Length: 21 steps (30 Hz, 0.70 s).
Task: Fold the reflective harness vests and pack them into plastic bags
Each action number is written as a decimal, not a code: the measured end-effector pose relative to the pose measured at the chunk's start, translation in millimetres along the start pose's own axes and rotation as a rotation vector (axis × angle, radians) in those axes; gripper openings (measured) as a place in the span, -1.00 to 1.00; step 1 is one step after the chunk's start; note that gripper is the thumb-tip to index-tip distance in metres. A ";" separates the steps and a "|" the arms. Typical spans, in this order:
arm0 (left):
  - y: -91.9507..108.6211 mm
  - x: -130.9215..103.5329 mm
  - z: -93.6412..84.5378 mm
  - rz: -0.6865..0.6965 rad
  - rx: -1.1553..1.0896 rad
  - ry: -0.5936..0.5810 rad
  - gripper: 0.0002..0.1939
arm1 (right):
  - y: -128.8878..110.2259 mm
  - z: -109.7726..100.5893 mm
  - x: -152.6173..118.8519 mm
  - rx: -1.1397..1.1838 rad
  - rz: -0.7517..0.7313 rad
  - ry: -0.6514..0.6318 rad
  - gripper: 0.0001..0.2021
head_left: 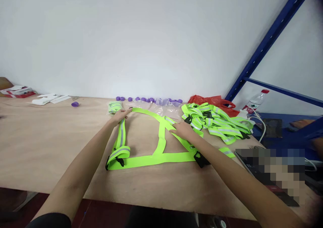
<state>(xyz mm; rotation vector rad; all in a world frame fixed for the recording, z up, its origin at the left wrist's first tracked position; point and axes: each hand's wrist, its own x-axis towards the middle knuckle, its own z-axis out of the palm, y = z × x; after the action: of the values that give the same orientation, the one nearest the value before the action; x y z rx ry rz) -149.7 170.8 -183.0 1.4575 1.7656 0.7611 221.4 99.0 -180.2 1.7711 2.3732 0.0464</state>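
A neon-green reflective vest made of elastic straps [161, 159] lies spread on the wooden table, with grey reflective stripes and black buckles. At its upper left corner, my left hand [121, 116] is closed, pinching the strap. My right hand [183, 130] reaches over the right side, its fingers closed on the strap right of the middle strip. A black buckle [120, 161] sits at the lower left, beside a folded-over strap end. Near my right forearm a black plastic part [201, 159] is partly hidden.
A heap of similar green straps [217, 120] lies at the right, before a red plastic bag [214, 101]. Purple caps [151, 100], clear bags [161, 110] and a bagged green bundle [115, 107] line the back. A phone [252, 167] and bottle [256, 100] are at right.
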 end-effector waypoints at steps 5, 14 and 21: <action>8.9 -14.5 -8.2 0.098 0.312 -0.013 -0.33 | -0.1 -0.7 0.8 0.007 -0.003 -0.003 -0.52; 48.3 -146.2 -21.5 0.770 0.590 -0.125 -0.59 | -0.2 -5.3 1.3 0.140 -0.018 0.030 -0.63; -0.7 -228.1 -26.2 0.904 0.842 -0.347 -0.59 | 35.9 -59.9 -31.3 0.498 -0.086 0.253 -0.56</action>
<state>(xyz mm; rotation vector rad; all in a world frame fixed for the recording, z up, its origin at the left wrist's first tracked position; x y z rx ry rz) -146.7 -53.4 -133.2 2.8264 1.1200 0.0810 254.3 84.4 -112.7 1.9571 2.8282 -0.3879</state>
